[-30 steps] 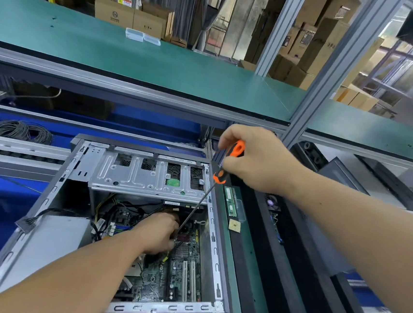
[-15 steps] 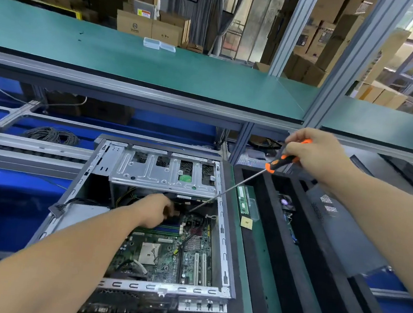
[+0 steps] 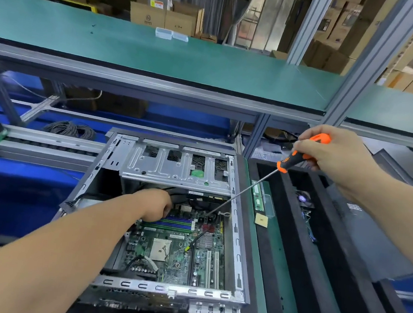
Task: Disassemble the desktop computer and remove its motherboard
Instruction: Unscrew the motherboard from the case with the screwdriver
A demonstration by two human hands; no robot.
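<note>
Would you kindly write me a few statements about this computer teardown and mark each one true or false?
1. The right hand holds a screwdriver with an orange and black handle. True.
2. The motherboard lies on the green mat outside the case. False: it sits inside the open case.
3. The left hand is inside the case, near the blue memory slots. True.
4. The screwdriver's shaft points up at the shelf. False: it slants down into the case.

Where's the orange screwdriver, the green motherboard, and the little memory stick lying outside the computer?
screwdriver [image 3: 291, 161]: head view, on its orange-black handle.
motherboard [image 3: 178, 252]: head view, on the board's middle.
memory stick [image 3: 257, 196]: head view, on its green face.
</note>
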